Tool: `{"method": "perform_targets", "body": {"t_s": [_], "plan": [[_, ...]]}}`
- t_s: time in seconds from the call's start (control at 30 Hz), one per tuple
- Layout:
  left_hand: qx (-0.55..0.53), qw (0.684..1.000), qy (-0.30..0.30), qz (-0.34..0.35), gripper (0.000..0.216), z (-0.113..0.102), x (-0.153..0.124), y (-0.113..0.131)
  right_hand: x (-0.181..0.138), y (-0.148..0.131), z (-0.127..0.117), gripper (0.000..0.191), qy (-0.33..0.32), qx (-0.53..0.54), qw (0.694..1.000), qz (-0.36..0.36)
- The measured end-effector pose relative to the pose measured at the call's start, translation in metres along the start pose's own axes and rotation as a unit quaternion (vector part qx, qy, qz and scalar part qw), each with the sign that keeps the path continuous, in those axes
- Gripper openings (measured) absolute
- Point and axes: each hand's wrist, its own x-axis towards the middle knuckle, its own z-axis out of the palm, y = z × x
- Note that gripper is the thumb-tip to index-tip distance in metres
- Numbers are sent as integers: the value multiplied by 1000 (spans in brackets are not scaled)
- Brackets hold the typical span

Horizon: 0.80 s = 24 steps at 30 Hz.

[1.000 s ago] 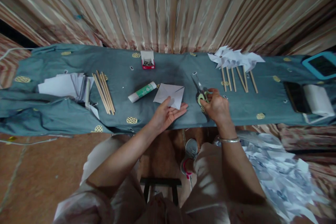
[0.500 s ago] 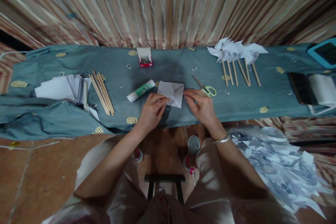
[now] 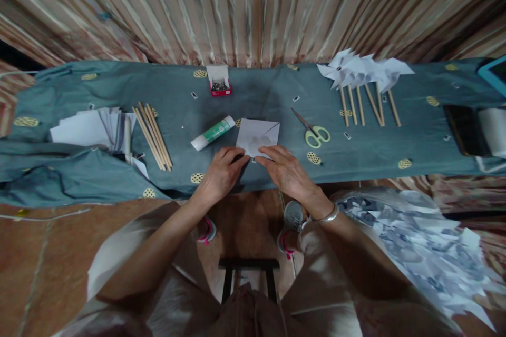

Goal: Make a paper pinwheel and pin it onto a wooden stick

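Note:
A small white square of paper (image 3: 258, 130) with a crease near its right corner lies in front of me on the cloth-covered table. My left hand (image 3: 220, 172) grips its near left corner, fingers closed and pressed together. At the near right edge, my right hand (image 3: 289, 171) has thumb and fingers closed on the same paper. A green and white glue stick (image 3: 213, 133) lies just left of the paper. To its right are scissors (image 3: 314, 131) with light green handles, blades pointing away from me.
Wooden sticks (image 3: 154, 137) and stacked white paper (image 3: 85, 127) lie on the left. A red box of small metal pins (image 3: 220, 89) stands behind. Paper pinwheels on sticks (image 3: 363, 72) and a dark phone (image 3: 460, 129) are on the right. Below sits a pile of folded paper (image 3: 419, 242).
My right hand has moved left from beside the scissors onto the paper's near edge, uncovering the scissors' handles. My left hand has drawn slightly back to the near left corner.

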Motion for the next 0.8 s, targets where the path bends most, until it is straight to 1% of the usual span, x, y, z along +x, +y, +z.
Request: {"method": "perform_targets", "body": {"t_s": [0.17,0.3,0.43,0.6,0.8], "plan": [[-3,1000,-7,-12,33,-2,1,2,1,-6,-1,37,-8,-3,1000,6],[-1,1000,-13,-13,34,-3,1,3,5,-12,-2,38,-17,-29,999,7],[1,1000,2,-11,32,-4,1,4,8,-12,-1,33,-14,-49,999,1],[-15,1000,0,-22,30,-8,1,2,5,-8,0,30,-3,-17,1000,1],[-5,1000,6,-26,28,-11,-1,-2,1,-5,-2,33,6,-6,1000,0]]}}
